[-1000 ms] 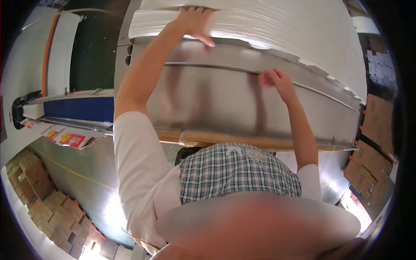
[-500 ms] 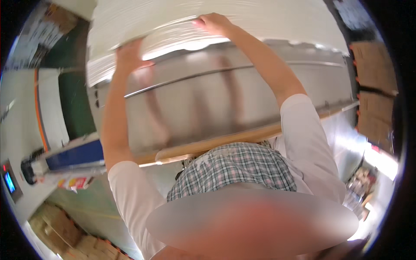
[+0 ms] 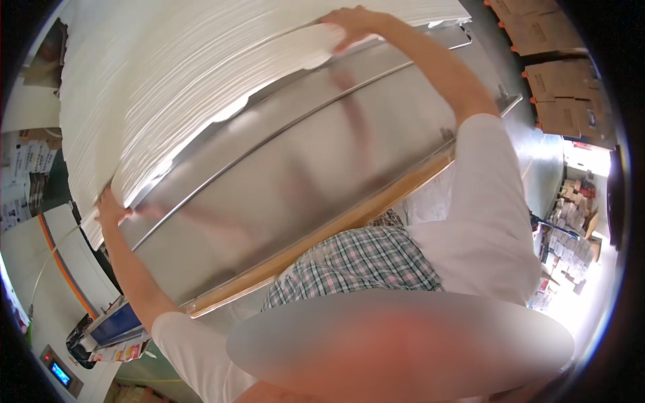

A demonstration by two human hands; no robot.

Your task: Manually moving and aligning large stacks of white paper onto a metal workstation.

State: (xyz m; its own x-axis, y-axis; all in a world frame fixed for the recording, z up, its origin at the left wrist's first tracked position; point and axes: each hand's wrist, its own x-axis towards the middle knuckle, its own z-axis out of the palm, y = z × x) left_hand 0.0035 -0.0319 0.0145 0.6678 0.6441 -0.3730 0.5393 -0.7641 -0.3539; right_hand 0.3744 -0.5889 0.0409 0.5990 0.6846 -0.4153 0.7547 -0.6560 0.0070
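Observation:
A tall stack of thin white sheets (image 3: 195, 80), probably paper, fills the upper left, its layered edge facing me. At its near left corner is my left hand (image 3: 111, 209), fingers reaching up against the sheets and thumb held apart. Farther off to the right, my right hand (image 3: 351, 25) touches the stack's edge, where a thin dark line runs between layers. Its fingers are spread, with the thumb pointing down. Some fingertips of both hands are hidden against the sheets. The stack rests on a shiny metal table (image 3: 295, 174) that reflects my arms.
A thin metal bar (image 3: 269, 138) runs along the tabletop, and a wooden strip (image 3: 322, 232) edges its near side. Brown cartons (image 3: 568, 84) stand at the right. At lower left are a blue panel (image 3: 117, 324) and a lit screen (image 3: 60, 373).
The view has swung, so stack and table now slant up to the right. My hands are wider apart, the left lower at the corner. My right fingers have spread from a closer grip.

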